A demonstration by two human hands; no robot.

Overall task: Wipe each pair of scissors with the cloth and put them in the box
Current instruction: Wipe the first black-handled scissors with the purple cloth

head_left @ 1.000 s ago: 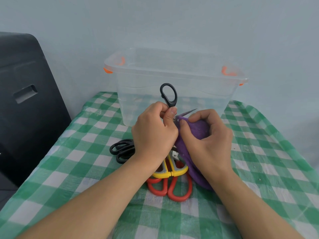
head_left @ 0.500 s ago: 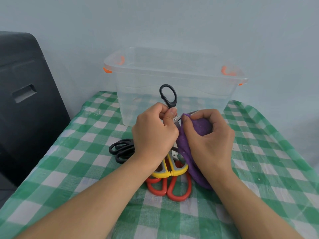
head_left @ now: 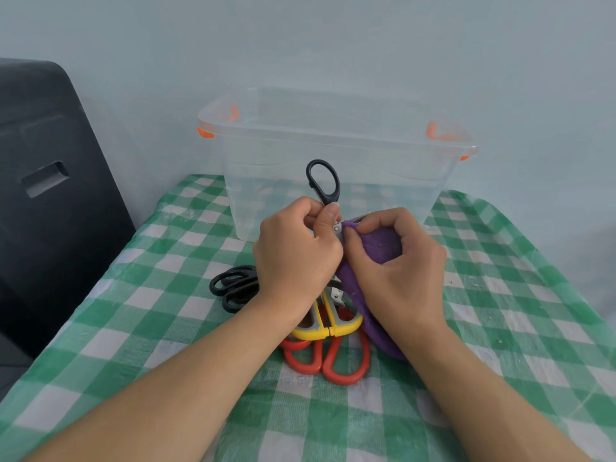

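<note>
Steel-bladed black scissors (head_left: 322,181) are held upright before the box (head_left: 333,181); left hand (head_left: 293,251) grips the handle, right hand (head_left: 396,261) pinches soft cloth (head_left: 380,245) round the blades, apparently closed. Stiff, light; hold by the handles.

A green-and-white checked tablecloth (head_left: 140,331) covers the table, a black chair (head_left: 50,201) beside it at left.
</note>
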